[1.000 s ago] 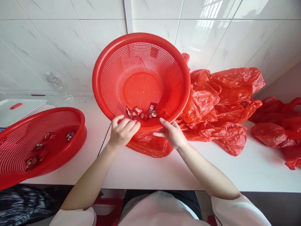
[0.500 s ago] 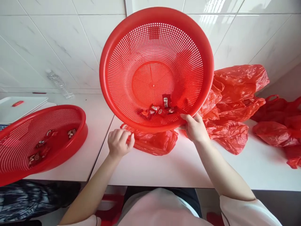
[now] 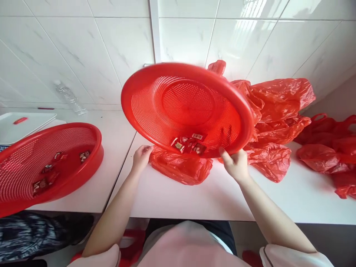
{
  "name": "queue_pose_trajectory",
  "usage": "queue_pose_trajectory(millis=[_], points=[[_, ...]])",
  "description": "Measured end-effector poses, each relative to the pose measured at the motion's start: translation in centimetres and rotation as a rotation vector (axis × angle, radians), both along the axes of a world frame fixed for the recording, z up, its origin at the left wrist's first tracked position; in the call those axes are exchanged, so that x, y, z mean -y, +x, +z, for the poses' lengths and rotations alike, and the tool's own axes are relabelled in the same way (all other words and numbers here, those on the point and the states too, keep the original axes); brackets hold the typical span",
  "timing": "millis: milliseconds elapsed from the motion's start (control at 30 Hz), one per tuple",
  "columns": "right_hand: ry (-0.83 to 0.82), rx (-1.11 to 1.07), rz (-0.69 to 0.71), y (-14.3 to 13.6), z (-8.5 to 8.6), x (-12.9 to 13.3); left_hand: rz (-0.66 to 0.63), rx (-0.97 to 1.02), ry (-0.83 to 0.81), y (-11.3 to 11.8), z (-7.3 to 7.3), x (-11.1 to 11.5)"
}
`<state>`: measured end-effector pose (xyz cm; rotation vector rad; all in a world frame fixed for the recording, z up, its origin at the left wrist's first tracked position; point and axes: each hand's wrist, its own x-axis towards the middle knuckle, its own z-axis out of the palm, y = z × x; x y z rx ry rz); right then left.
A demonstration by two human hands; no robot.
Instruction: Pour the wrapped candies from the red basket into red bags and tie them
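Note:
A round red mesh basket (image 3: 130, 102) is held up on a steep tilt, its mouth turned toward me. Several small wrapped candies (image 3: 189, 144) have gathered at its lower side. My right hand (image 3: 236, 164) is closed around the basket's lower right rim, thumb inside, other fingers mostly hidden behind. Beneath that rim, on the table, lies a red plastic bag (image 3: 183, 170). My left hand (image 3: 141, 157) pinches the left edge of this bag, just left of the basket. The bag's opening is partly covered by the basket.
Another red basket (image 3: 97, 148) with several candies stands at the left on the white table (image 3: 178, 204). Behind it are a white tray (image 3: 33, 122) and a clear plastic bottle (image 3: 69, 97). Red plastic bags (image 3: 283, 100) lie at the right, with filled-looking bags (image 3: 319, 157) farther right. A tiled wall (image 3: 183, 37) rises behind.
The basket has tipped further forward, its upper rim coming down, and the candies have slid to the lower rim. My left hand has moved slightly and taken hold of the bag's edge.

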<state>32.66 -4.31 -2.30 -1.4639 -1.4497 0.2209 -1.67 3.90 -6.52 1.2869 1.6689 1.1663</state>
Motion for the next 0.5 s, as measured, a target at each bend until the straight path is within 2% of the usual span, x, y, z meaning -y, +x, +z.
queue_pose_trajectory(millis=[100,233,300,433,500], points=[[0.024,0.076,0.009,0.2,-0.4,0.2,-0.031,0.063,-0.035,0.2,-0.4,0.0],[0.038,0.022,0.083,0.3,-0.9,0.2,-0.03,0.074,-0.013,0.2,-0.8,0.1],[0.057,0.006,0.074,0.1,-0.9,0.2,-0.04,0.045,0.014,0.2,-0.6,0.2],[0.04,-0.004,-0.019,-0.9,0.1,0.0,-0.031,-0.066,0.102,-0.3,0.9,1.2],[0.042,-0.077,-0.023,-1.6,0.9,-0.3,0.033,-0.247,0.237,-1.4,2.3,2.1]])
